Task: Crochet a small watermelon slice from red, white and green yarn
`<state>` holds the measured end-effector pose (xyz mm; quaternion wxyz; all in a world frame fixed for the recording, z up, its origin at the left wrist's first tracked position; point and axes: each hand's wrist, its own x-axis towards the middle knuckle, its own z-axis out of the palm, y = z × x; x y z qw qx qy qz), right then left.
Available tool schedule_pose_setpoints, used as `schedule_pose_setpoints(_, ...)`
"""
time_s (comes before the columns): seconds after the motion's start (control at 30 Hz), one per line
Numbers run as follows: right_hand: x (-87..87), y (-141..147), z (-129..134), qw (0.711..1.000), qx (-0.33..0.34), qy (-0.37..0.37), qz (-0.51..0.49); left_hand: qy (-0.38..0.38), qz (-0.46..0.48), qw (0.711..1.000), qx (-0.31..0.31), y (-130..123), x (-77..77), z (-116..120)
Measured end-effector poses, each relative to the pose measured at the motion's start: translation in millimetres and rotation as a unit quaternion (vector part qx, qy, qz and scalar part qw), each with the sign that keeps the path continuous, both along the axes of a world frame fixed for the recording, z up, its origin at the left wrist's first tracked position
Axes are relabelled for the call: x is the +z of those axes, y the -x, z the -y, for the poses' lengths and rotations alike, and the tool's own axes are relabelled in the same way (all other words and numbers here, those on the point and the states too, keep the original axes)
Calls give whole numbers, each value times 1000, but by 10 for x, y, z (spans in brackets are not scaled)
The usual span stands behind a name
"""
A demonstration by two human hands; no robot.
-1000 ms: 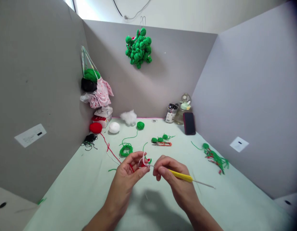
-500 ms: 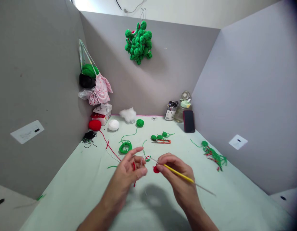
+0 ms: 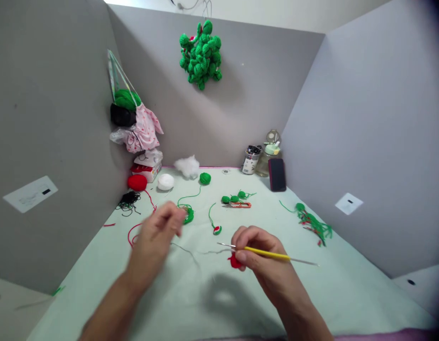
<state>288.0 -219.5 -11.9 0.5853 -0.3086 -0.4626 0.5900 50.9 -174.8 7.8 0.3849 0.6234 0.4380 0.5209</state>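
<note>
red piece (image 3: pixel 234 262) and yellow-handled hook (image 3: pixel 267 254) are pinched by right fingers (image 3: pixel 254 232); left fingers (image 3: pixel 166 216) are blurred, grip cannot be told; pale yarn (image 3: pixel 216 251) between should be kept untangled.

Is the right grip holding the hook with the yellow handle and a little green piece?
Not quite: the little piece is red, not green. The head view shows it in the right grip, along with the hook with the yellow handle.

Hook (image 3: pixel 267 254) in R hand (image 3: pixel 267 272), snips (image 3: pixel 243 205) beyond on tbl (image 3: pixel 183 303), phone (image 3: pixel 277 174) back R
</note>
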Motion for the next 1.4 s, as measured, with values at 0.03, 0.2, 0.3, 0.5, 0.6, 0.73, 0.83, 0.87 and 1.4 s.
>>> schedule_pose_setpoints(0.03,5,17,5,1000,4,-7,1,43,69,992,-92,-181,-58,78)
schedule_pose_setpoints(0.2,-16,20,15,998,-45,-23,42,229,446,784,-367,-437,-42,327)
schedule_pose_setpoints(0.3,-79,39,34,995,-71,-30,66,141,498,823,-233,-312,129,398)
schedule_pose_setpoints(0.5,-125,90,111,984,-120,-94,97,-258,-74,962,-46,-320,-136,371)
schedule_pose_setpoints(0.6,-105,89,130,972,-136,-137,131,-236,-188,953,0,-433,-363,351)
schedule_pose_setpoints(0.73,-129,111,130,954,-152,-184,183,15,2,999,-44,-593,-410,389)
schedule_pose_setpoints(0.83,-184,131,124,938,-178,-220,201,162,155,972,-73,-661,-347,408)
schedule_pose_setpoints(0.87,-199,132,122,935,-186,-226,203,183,189,961,-82,-671,-331,408)
schedule_pose_setpoints(1.4,-267,141,30,987,-128,-61,72,384,475,782,-123,-753,-334,479)
